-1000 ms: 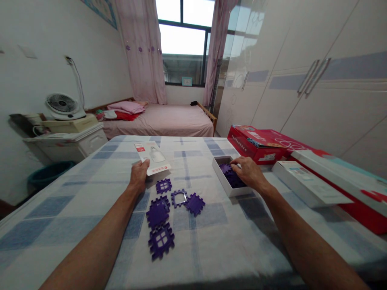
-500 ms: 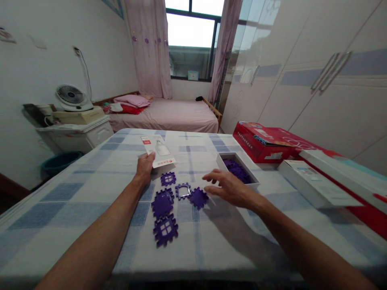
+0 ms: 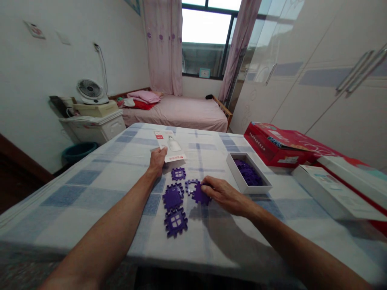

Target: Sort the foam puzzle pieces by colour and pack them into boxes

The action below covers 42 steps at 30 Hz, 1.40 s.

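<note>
My left hand point(image 3: 157, 160) grips the near left edge of a white cardboard piece point(image 3: 169, 146) printed with a light bulb. Between thumb and fingers, my right hand point(image 3: 216, 190) pinches a solid purple interlocking tile point(image 3: 200, 193). That tile meets or overlaps an open-framed purple tile point(image 3: 191, 186) to its left; I cannot tell whether they are joined. Left of these lie a window tile point(image 3: 178, 173), a solid purple tile point(image 3: 173, 196) and a nearer window tile point(image 3: 175, 222). Right of my right hand stands a white open box point(image 3: 264, 187) holding a heap of purple tiles point(image 3: 248, 172).
A red box point(image 3: 272, 143) stands at the table's right, with a white carton point(image 3: 328, 189) in front of it. A checked cloth point(image 3: 121, 173) covers the table. Beyond it are a bed point(image 3: 181, 108) and a cabinet bearing a fan point(image 3: 90, 90).
My right hand has moved down and left and closed on the solid purple tile, where it hovered open before. The left hand keeps its hold on the cardboard. The whole view has shifted.
</note>
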Motion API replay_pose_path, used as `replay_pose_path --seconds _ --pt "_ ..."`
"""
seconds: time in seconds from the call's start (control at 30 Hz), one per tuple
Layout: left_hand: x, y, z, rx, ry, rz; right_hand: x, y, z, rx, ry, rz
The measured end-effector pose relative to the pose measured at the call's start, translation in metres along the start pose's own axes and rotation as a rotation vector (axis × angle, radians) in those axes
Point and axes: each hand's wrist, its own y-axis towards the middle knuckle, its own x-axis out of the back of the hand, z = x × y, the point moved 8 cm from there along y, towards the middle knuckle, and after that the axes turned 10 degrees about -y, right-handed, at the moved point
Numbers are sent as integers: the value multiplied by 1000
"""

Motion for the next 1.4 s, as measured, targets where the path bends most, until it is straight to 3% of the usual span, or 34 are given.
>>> replay_pose_path --seconds 0.13,0.23,0.47,0.8,0.93,1.0,1.13,1.2,1.27,1.4 --pt "0 -1 -1 -8 12 4 -17 19 46 177 -10 0" --pt "-1 -3 -4 -12 24 1 -36 37 60 206 -110 -16" --pt "-6 -10 -10 -11 39 16 -45 50 52 182 -222 15" --pt "-5 -8 -6 20 33 23 -34 46 44 176 155 -174" --pt "-2 -8 -5 42 59 -6 10 36 9 51 357 -268" --pt "-1 -6 -4 40 68 -7 45 23 -26 -14 395 -368" --pt "1 -4 -3 34 77 -7 111 -8 -112 -259 180 -632" --pt "2 -4 -3 32 86 -7 123 -17 -147 -393 81 -660" --pt "1 -5 -4 26 77 6 122 -18 -166 -443 6 -629" --pt "-1 -7 -6 31 62 15 117 -14 -170 -452 -220 -635"
